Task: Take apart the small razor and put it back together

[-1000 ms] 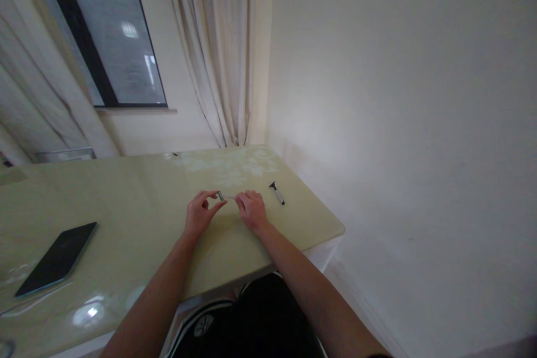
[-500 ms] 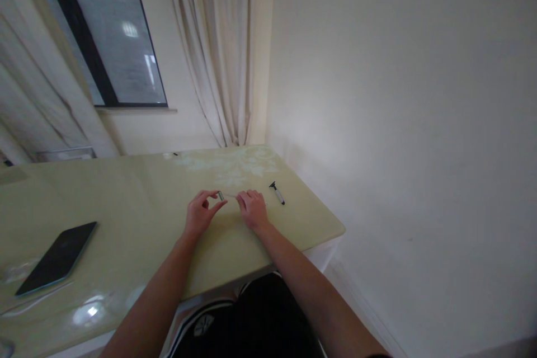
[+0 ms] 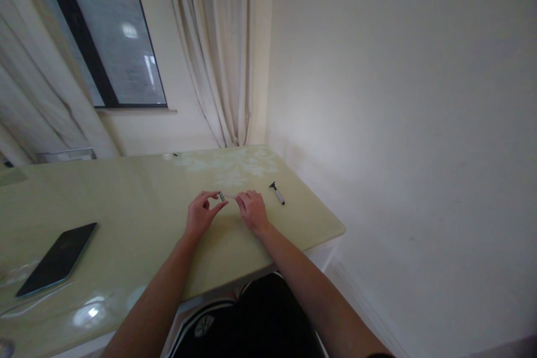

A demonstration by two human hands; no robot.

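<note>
Between the thumb and forefinger of my left hand [image 3: 201, 214] is a small dark and pale piece [image 3: 221, 197], held a little above the table. My right hand [image 3: 252, 211] is closed in a pinch on a thin whitish strip [image 3: 230, 196] that reaches across to the small piece. Whether the strip touches the piece is too small to tell. A razor [image 3: 277, 193] with a black head and a grey handle lies on the table to the right of my right hand.
The pale green table [image 3: 138, 196] ends at a rounded corner on the right, beside a wall. A black tablet [image 3: 59, 259] lies at the left, with a white cable [image 3: 37, 300] in front of it. A small black item [image 3: 175, 155] is near the back edge.
</note>
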